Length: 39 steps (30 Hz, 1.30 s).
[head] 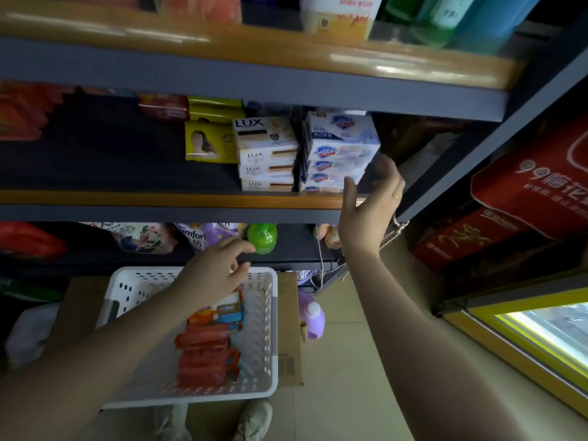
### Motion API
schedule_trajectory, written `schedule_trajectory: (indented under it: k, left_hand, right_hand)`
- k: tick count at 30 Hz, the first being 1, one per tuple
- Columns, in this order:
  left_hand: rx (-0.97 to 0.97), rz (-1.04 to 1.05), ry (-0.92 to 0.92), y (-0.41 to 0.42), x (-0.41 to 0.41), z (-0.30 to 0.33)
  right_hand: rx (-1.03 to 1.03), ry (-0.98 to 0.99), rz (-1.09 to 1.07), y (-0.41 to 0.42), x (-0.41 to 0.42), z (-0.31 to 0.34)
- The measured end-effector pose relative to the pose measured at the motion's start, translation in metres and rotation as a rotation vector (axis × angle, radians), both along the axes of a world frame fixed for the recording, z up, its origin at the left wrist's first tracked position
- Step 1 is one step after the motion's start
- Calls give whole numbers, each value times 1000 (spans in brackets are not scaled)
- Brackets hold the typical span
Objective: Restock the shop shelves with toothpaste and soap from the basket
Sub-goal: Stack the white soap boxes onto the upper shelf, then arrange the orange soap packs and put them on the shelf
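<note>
Where the shelving fills the upper half of the view, red packs (19,116) lie blurred at the 10 o'clock edge of the middle shelf (178,200), with a dark bare stretch just right of them. Below, at about 7 o'clock, a white perforated basket (272,329) sits on brown cardboard (291,329) on the floor; inside it lie red toothpaste boxes (203,354) stacked in a row, and orange-and-blue packs (219,313) at their 12 o'clock end. The left hand (213,275) hangs over the basket's far rim, fingers loosely spread and holding nothing, its fingertips pointing toward 2 o'clock. Behind it on the lowest shelf stand a purple Comfort pouch (194,238) and a green bottle (262,238). Near the centre of the middle shelf, yellow packets (210,141) stand beside a stack of LUX soap boxes (265,154); touching that stack's right side is a taller stack of blue-and-white soap boxes (339,148). The right hand (370,205), at about 3 o'clock from centre, is raised with fingers wide apart and empty, thumb just beside the lower boxes of the blue-and-white stack; whether it touches them I cannot tell. A purple jug (311,316) stands on the floor right of the basket. Red cartons (534,198) are stacked at the far right.
</note>
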<state>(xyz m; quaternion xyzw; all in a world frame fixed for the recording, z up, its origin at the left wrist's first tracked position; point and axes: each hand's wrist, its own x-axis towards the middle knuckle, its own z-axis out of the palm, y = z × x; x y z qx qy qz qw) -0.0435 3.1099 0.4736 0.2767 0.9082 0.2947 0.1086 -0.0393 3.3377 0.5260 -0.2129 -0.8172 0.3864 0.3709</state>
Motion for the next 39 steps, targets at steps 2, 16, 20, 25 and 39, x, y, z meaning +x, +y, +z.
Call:
schedule_trajectory:
  k: [2,16,20,25,39]
  left_hand:
    - [-101,8,-56,-14,10,-17]
    - [-483,-234,-192,-115,50,-146]
    - [-486,-220,-187,-116,52,-164]
    - [-486,-208,-147,-111,45,-176]
    - [249,541,-650,-153,37,-81]
  right_hand:
    - [25,-89,97,-27,37,-35]
    - [-64,-1225,756,-174,151,-207]
    - [52,-1215,770,-179,154,-214]
    - [103,-1244,814,-181,143,-217]
    - [-540,-932,712,-140,127,-153]
